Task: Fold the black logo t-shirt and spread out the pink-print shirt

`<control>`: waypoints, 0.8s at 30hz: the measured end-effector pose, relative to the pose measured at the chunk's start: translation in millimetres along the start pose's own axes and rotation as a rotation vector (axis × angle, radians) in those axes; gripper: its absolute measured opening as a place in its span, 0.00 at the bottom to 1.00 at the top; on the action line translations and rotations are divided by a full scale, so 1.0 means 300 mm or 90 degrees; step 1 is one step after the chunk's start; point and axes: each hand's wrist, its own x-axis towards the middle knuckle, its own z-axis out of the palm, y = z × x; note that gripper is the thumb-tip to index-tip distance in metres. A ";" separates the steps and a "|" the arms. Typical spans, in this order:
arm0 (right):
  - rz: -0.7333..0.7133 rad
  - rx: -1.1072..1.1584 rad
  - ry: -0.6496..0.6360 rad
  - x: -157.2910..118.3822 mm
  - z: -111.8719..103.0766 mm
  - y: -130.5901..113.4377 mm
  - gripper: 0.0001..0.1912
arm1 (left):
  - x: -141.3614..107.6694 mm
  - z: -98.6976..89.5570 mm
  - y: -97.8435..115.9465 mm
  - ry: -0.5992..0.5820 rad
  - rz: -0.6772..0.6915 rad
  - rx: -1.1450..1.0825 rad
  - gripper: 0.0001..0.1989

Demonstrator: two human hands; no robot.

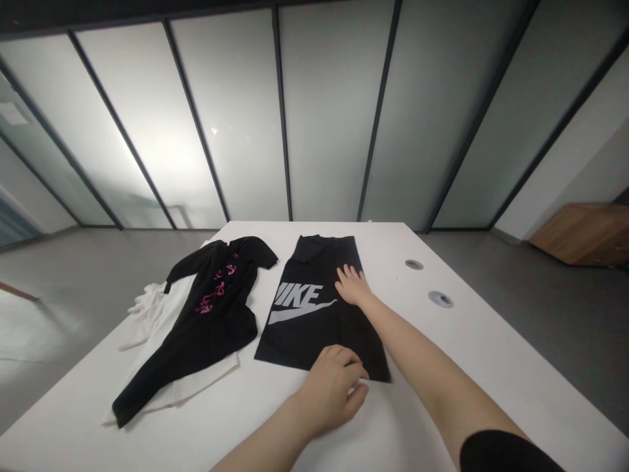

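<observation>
A black T-shirt with a large white NIKE print lies folded into a long panel on the white table. My right hand rests flat on its right side, fingers spread. At the near hem is my left hand, its fingers loosely curled over the cloth. A gap shows between that thumb and the fingertips, with no fabric visibly pinched. To the left lies another black T-shirt with pink lettering, loosely laid out. Beneath it, white clothing sticks out on the left and near sides.
The white table has two round grommets, a far one and a nearer one, on its right side. Frosted glass panels in dark frames stand beyond the far edge. A wooden piece of furniture sits at the right.
</observation>
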 end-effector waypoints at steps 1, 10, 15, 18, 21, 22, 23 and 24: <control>-0.013 -0.002 0.001 0.016 -0.004 0.001 0.35 | 0.003 -0.004 -0.008 0.011 -0.011 0.001 0.09; -0.086 -0.022 0.090 0.035 -0.039 0.010 0.23 | 0.006 -0.046 -0.091 -0.006 -0.146 0.087 0.17; -0.067 -0.037 0.078 0.047 -0.039 0.023 0.23 | -0.004 -0.029 -0.104 -0.052 -0.140 0.090 0.21; -0.068 -0.040 0.050 0.049 -0.041 0.037 0.27 | -0.005 -0.019 -0.109 -0.062 -0.120 0.079 0.21; -0.055 -0.039 0.044 0.032 -0.052 0.037 0.29 | -0.002 -0.021 -0.115 -0.049 -0.117 0.074 0.22; -0.045 -0.037 0.054 0.022 -0.057 0.030 0.30 | -0.001 -0.024 -0.117 -0.041 -0.121 0.074 0.22; -0.031 -0.035 0.069 0.008 -0.062 0.019 0.30 | 0.000 -0.028 -0.119 -0.033 -0.129 0.075 0.22; -0.015 -0.031 0.085 -0.009 -0.065 0.003 0.30 | 0.001 -0.033 -0.121 -0.027 -0.139 0.076 0.22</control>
